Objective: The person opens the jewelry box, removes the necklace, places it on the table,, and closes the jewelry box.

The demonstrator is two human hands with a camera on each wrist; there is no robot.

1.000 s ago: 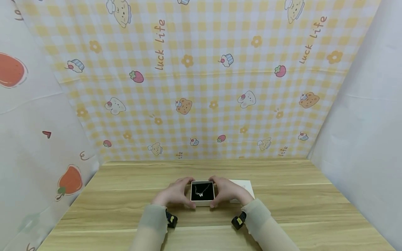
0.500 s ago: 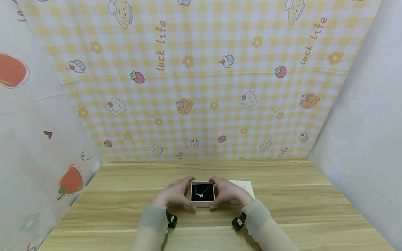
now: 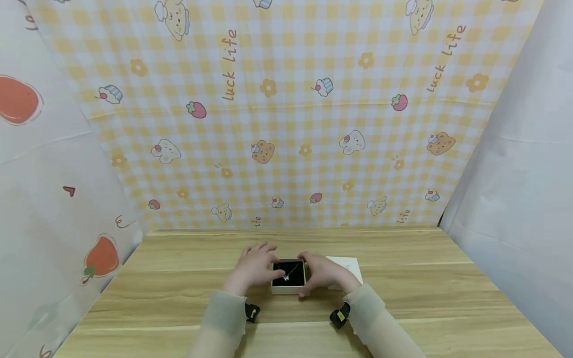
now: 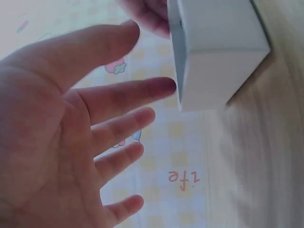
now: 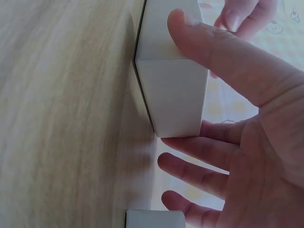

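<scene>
A small white jewelry box (image 3: 286, 291) stands uncovered on the table, its black inside holding a thin necklace (image 3: 293, 271) with a small pale pendant. My right hand (image 3: 327, 272) grips the box's right end, thumb on the near side and index finger on the far side, as the right wrist view shows on the box wall (image 5: 173, 97). Over the left rim hovers my left hand (image 3: 252, 268), fingers spread, its thumb overlapping the necklace in the head view. In the left wrist view the left index fingertip (image 4: 166, 86) is right at the box rim.
A flat white lid (image 3: 351, 267) with small print lies right of the box, partly behind my right hand. The wood-grain table (image 3: 403, 308) ends at a yellow checked cloth (image 3: 286, 174) behind, with white cloths on both sides.
My left hand has let go of the box's left side, rising and shifting right over the rim with fingers spread. The right hand and the box stay in place.
</scene>
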